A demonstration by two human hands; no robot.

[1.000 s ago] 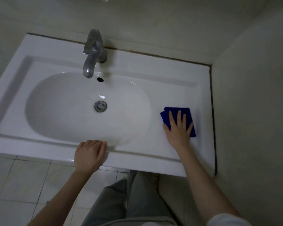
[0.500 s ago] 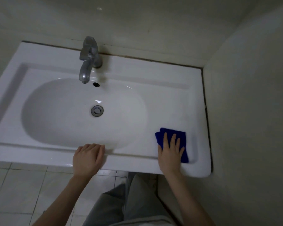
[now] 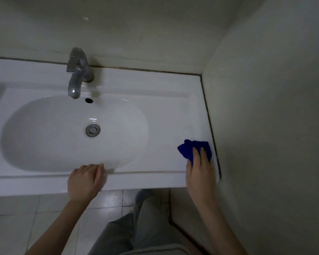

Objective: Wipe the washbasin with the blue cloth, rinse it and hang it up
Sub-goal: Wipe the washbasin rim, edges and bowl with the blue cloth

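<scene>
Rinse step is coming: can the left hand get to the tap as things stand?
Probably yes. The left hand rests on the basin's front rim, and only its bowl lies between it and the tap. The right hand presses the cloth, far right.

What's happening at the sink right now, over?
Right hand presses blue cloth on washbasin, right ledge. Left hand rests on front rim. Side wall close beside cloth.
</scene>
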